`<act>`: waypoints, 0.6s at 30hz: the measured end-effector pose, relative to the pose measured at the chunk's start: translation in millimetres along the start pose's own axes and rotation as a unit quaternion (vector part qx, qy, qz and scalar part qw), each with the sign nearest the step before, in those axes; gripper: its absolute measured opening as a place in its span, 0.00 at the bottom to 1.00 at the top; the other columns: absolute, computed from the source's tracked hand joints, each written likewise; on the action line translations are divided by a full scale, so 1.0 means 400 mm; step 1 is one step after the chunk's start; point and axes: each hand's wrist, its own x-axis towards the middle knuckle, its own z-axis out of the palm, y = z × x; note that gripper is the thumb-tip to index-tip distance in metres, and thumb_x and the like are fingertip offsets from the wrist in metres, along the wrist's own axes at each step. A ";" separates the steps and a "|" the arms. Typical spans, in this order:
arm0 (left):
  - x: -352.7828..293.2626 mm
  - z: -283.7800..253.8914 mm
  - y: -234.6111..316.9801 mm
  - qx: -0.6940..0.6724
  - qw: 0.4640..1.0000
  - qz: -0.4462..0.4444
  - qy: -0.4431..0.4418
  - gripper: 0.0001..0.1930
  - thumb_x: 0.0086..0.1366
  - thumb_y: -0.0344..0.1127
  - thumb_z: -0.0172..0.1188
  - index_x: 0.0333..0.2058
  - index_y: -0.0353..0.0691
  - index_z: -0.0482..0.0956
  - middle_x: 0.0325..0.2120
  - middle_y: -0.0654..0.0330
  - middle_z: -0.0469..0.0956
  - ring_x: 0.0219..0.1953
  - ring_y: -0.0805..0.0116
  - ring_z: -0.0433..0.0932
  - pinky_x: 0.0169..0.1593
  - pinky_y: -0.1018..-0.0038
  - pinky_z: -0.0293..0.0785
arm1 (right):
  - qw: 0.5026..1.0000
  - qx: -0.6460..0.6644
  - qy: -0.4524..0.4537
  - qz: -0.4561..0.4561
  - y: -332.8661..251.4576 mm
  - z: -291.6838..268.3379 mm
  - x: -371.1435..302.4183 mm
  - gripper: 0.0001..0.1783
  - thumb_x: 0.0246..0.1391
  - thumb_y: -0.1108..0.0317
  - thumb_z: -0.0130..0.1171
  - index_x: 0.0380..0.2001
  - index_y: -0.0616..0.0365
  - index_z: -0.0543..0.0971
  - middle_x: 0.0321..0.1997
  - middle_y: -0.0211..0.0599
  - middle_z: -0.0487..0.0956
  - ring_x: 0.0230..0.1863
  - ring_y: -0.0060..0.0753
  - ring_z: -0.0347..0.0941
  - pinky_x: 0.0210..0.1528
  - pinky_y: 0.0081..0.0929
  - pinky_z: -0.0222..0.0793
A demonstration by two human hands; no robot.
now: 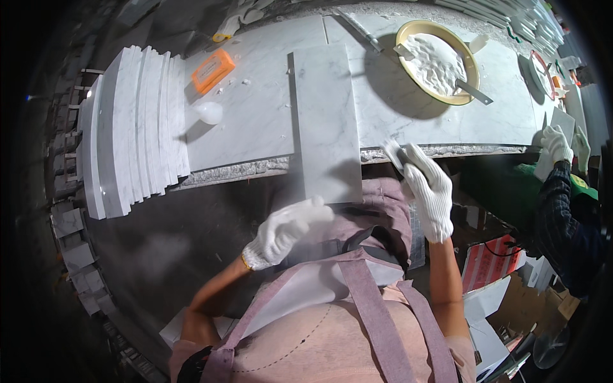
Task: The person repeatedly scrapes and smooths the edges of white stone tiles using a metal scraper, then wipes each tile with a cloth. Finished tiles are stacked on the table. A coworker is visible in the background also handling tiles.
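A long pale grey marble slab (pixel 325 115) lies on the worktable, its near end jutting past the front edge toward me. My left hand (pixel 290 231), in a white knit glove, is just below that end; its fingers are blurred, and whether they touch the slab is unclear. My right hand (pixel 429 191), gloved too, is closed around a small flat brush (pixel 392 154) with pale bristles, right of the slab. At the far right of the slab stands a yellow-rimmed bowl (pixel 469 64) of lumpy white powder or paste. A metal scraper (pixel 474 92) leans over its rim.
Several marble slabs (pixel 137 121) stand stacked on edge at the left. On the worktable (pixel 255 121) lie an orange packet (pixel 212 71), a white rounded object (pixel 209 113) and a long narrow tool (pixel 359 30). At the right, a co-worker's gloved hand (pixel 557 144) is near another piece.
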 end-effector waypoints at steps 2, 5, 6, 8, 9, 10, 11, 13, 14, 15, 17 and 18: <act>-0.038 -0.014 -0.017 0.040 0.997 -0.011 0.071 0.35 0.79 0.61 0.45 0.55 0.30 0.82 0.51 0.51 0.85 0.58 0.59 0.80 0.66 0.63 0.70 | 0.997 0.062 -0.051 -0.012 -0.050 0.061 0.052 0.25 0.68 0.66 0.64 0.65 0.62 0.78 0.34 0.27 0.80 0.27 0.12 0.69 0.28 0.15 0.65; -0.071 0.002 -0.041 0.035 0.986 -0.045 0.158 0.26 0.81 0.49 0.49 0.54 0.27 0.81 0.47 0.49 0.86 0.51 0.61 0.85 0.59 0.66 0.76 | 0.992 0.060 -0.097 -0.057 -0.131 0.160 0.155 0.26 0.65 0.63 0.67 0.64 0.59 0.79 0.52 0.34 0.86 0.38 0.19 0.80 0.42 0.21 0.80; -0.077 0.012 -0.045 0.017 0.984 -0.048 0.173 0.25 0.81 0.48 0.49 0.54 0.28 0.81 0.47 0.49 0.86 0.51 0.61 0.84 0.59 0.66 0.77 | 0.987 0.078 -0.095 -0.105 -0.153 0.201 0.195 0.27 0.65 0.61 0.68 0.64 0.58 0.79 0.50 0.34 0.86 0.37 0.20 0.79 0.41 0.21 0.79; -0.080 0.032 -0.046 -0.007 0.977 -0.067 0.202 0.25 0.81 0.48 0.50 0.54 0.28 0.81 0.46 0.49 0.86 0.51 0.62 0.84 0.58 0.67 0.77 | 0.981 0.046 -0.106 -0.155 -0.195 0.275 0.279 0.34 0.62 0.52 0.71 0.67 0.54 0.76 0.56 0.40 0.83 0.42 0.26 0.82 0.47 0.25 0.80; -0.079 0.038 -0.045 0.003 0.976 -0.079 0.205 0.24 0.81 0.47 0.50 0.55 0.28 0.81 0.47 0.49 0.86 0.50 0.63 0.84 0.58 0.68 0.77 | 0.975 -0.060 -0.069 -0.204 -0.205 0.305 0.307 0.38 0.61 0.49 0.71 0.69 0.50 0.73 0.59 0.43 0.80 0.46 0.31 0.82 0.51 0.30 0.79; -0.078 0.045 -0.043 0.018 0.974 -0.077 0.213 0.24 0.81 0.46 0.50 0.55 0.28 0.81 0.46 0.49 0.86 0.50 0.63 0.84 0.58 0.68 0.77 | 0.942 -0.147 -0.039 -0.299 -0.211 0.325 0.332 0.41 0.60 0.46 0.71 0.72 0.47 0.71 0.62 0.46 0.78 0.49 0.37 0.82 0.55 0.36 0.79; -0.077 0.047 -0.040 0.015 0.972 -0.086 0.218 0.25 0.82 0.48 0.47 0.55 0.29 0.81 0.45 0.50 0.86 0.49 0.64 0.84 0.58 0.68 0.76 | 0.931 -0.195 -0.029 -0.307 -0.209 0.335 0.352 0.43 0.60 0.45 0.70 0.74 0.46 0.67 0.65 0.47 0.75 0.55 0.41 0.80 0.56 0.39 0.78; -0.074 0.048 -0.039 -0.016 0.967 -0.103 0.233 0.23 0.81 0.46 0.50 0.55 0.30 0.81 0.45 0.50 0.87 0.50 0.64 0.84 0.59 0.67 0.75 | 0.914 -0.243 -0.018 -0.326 -0.186 0.349 0.369 0.45 0.61 0.41 0.66 0.75 0.45 0.64 0.72 0.48 0.70 0.66 0.51 0.74 0.63 0.45 0.75; -0.071 0.049 -0.039 -0.045 0.964 -0.107 0.239 0.23 0.81 0.46 0.49 0.55 0.30 0.81 0.45 0.50 0.87 0.50 0.64 0.84 0.60 0.67 0.75 | 0.894 -0.296 0.000 -0.337 -0.165 0.342 0.366 0.43 0.62 0.45 0.67 0.75 0.44 0.65 0.73 0.47 0.69 0.69 0.54 0.71 0.67 0.45 0.71; -0.069 0.047 -0.040 -0.071 0.959 -0.123 0.246 0.23 0.81 0.46 0.49 0.55 0.30 0.82 0.45 0.50 0.87 0.50 0.64 0.84 0.60 0.67 0.75 | 0.846 -0.371 0.001 -0.383 -0.145 0.329 0.363 0.40 0.63 0.44 0.64 0.73 0.46 0.66 0.73 0.45 0.69 0.72 0.53 0.67 0.69 0.47 0.67; -0.062 0.044 -0.041 -0.080 0.954 -0.154 0.244 0.23 0.82 0.46 0.48 0.54 0.31 0.82 0.45 0.51 0.87 0.50 0.65 0.84 0.60 0.68 0.74 | 0.769 -0.487 -0.036 -0.412 -0.096 0.322 0.334 0.38 0.65 0.43 0.58 0.71 0.50 0.68 0.73 0.43 0.68 0.77 0.51 0.59 0.75 0.52 0.57; -0.058 0.042 -0.041 -0.087 0.957 -0.140 0.238 0.23 0.82 0.46 0.48 0.54 0.31 0.82 0.45 0.51 0.87 0.49 0.66 0.84 0.59 0.68 0.75 | 0.741 -0.536 -0.074 -0.397 -0.070 0.322 0.302 0.38 0.66 0.43 0.55 0.71 0.53 0.68 0.74 0.44 0.67 0.79 0.50 0.54 0.78 0.55 0.51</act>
